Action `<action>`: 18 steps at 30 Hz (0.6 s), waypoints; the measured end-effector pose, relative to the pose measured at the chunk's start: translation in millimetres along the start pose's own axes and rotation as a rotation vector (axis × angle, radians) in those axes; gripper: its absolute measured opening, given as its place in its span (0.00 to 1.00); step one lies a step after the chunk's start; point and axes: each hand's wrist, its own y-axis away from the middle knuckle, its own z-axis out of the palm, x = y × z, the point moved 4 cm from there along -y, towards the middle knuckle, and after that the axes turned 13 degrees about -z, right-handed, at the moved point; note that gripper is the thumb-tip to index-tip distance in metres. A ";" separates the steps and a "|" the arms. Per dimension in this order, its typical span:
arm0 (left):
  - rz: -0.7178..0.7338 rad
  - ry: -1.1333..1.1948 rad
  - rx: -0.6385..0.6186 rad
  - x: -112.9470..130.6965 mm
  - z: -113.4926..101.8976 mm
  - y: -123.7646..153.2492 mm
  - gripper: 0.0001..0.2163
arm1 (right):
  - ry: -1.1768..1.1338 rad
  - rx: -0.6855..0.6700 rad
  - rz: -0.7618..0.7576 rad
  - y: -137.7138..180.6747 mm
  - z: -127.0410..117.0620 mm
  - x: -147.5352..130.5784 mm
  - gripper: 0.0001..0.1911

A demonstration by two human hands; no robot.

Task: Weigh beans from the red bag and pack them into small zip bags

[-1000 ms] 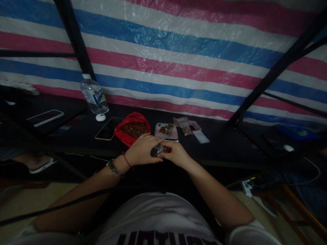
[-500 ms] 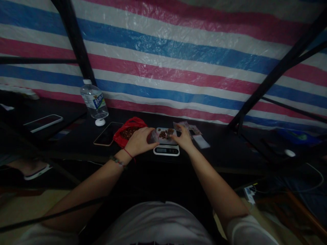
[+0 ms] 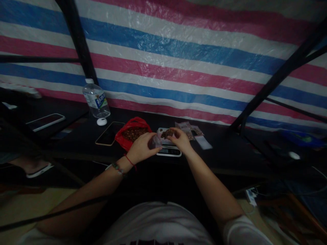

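My left hand (image 3: pixel 141 146) is closed on a small clear plastic bag (image 3: pixel 155 141), held beside the left edge of a white digital scale (image 3: pixel 169 152). Over the scale's plate, the fingers of my right hand (image 3: pixel 181 139) are pinched round a clump of small dark brown pieces (image 3: pixel 167 133); their exact kind is too blurred to name. Just left of the scale, a red plastic bag (image 3: pixel 122 139) lies open, full of similar brown bits. To the right lie filled clear bags (image 3: pixel 186 128) and a flat whitish bag (image 3: pixel 203 142).
A phone (image 3: pixel 109 133) and a white oval object (image 3: pixel 101 121) lie left of the red bag, with a clear bottle (image 3: pixel 95 98) behind them. Another phone (image 3: pixel 46 121) rests farther left. Dark metal posts (image 3: pixel 79 41) frame the table before a striped plastic sheet (image 3: pixel 163 68).
My right hand has gathered the brown pieces from the scale plate and moved slightly left with them. My left hand still holds the clear bag. The view has shifted a little.
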 end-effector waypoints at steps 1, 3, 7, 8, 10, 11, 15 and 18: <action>0.007 0.007 -0.001 4.0 0.0 1.9 0.28 | -0.092 -0.022 0.000 3.5 3.4 -4.3 0.26; 0.012 0.008 0.002 9.7 0.6 4.7 0.29 | -0.241 -0.046 0.012 10.9 8.8 -10.6 0.30; 0.003 -0.006 0.012 11.3 3.9 7.3 0.30 | -0.343 -0.063 0.043 21.9 14.2 -18.6 0.30; 0.004 -0.008 0.011 10.8 4.8 7.7 0.30 | -0.355 -0.075 0.042 23.6 14.8 -20.9 0.28; 0.013 -0.009 0.008 10.0 6.3 8.2 0.29 | -0.350 -0.104 0.019 25.8 14.4 -26.9 0.24; 0.018 -0.009 0.006 9.7 6.9 8.4 0.28 | -0.326 -0.122 -0.001 26.5 13.3 -30.6 0.23; 0.021 -0.022 -0.001 8.3 8.8 8.7 0.27 | -0.129 -0.205 -0.106 28.7 6.4 -46.1 0.18; 0.022 -0.027 -0.007 8.4 10.1 9.7 0.26 | -0.025 -0.255 -0.165 29.5 3.4 -53.2 0.17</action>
